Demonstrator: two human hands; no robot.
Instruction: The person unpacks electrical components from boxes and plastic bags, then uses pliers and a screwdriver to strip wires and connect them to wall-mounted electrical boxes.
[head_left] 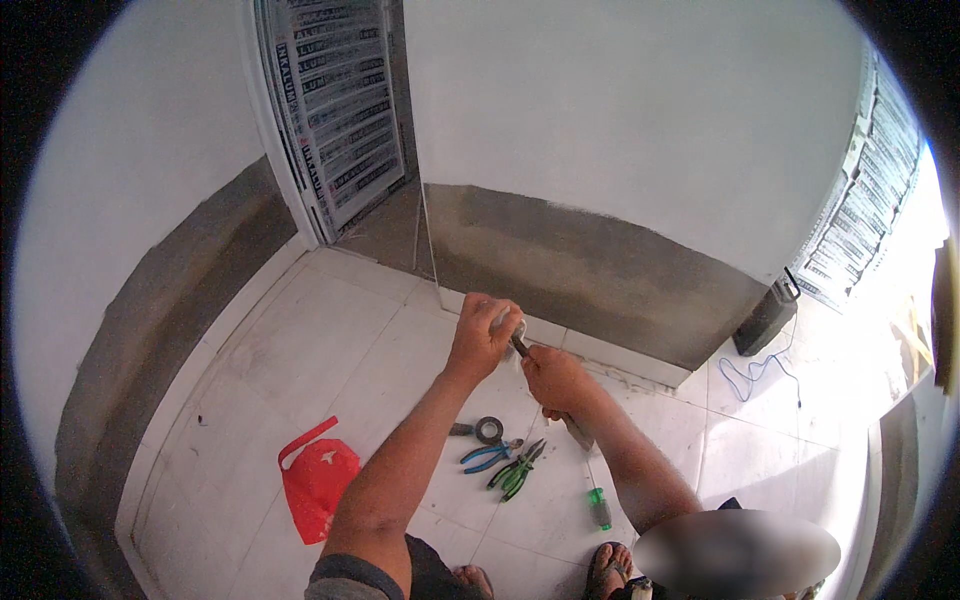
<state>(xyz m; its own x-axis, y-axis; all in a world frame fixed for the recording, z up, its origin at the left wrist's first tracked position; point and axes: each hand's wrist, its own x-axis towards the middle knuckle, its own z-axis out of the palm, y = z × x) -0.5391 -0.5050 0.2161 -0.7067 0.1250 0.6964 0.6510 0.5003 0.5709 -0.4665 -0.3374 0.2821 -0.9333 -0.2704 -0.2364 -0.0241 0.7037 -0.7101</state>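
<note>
Both arms reach forward over the tiled floor, and the hands come close together in front of the low wall. My left hand (pixel 483 335) is closed around something small and whitish, mostly covered by the fingers. My right hand (pixel 560 378) grips a dark bar-like tool (pixel 519 345), whose end points at the left hand; its kind cannot be made out. Below the right fist a greyish piece (pixel 578 432) sticks out, possibly part of the same tool. On the floor beneath lie blue-handled pliers (pixel 486 456), green-handled pliers (pixel 516 476) and a roll of black tape (pixel 489 430).
A red bag (pixel 322 485) lies on the left. A green-handled screwdriver (pixel 599 509) lies near my sandalled foot (pixel 610 568). A black box-shaped device (pixel 767 318) with a blue cable (pixel 752 378) stands at the wall corner. A wrapped door (pixel 345 110) is at the back left.
</note>
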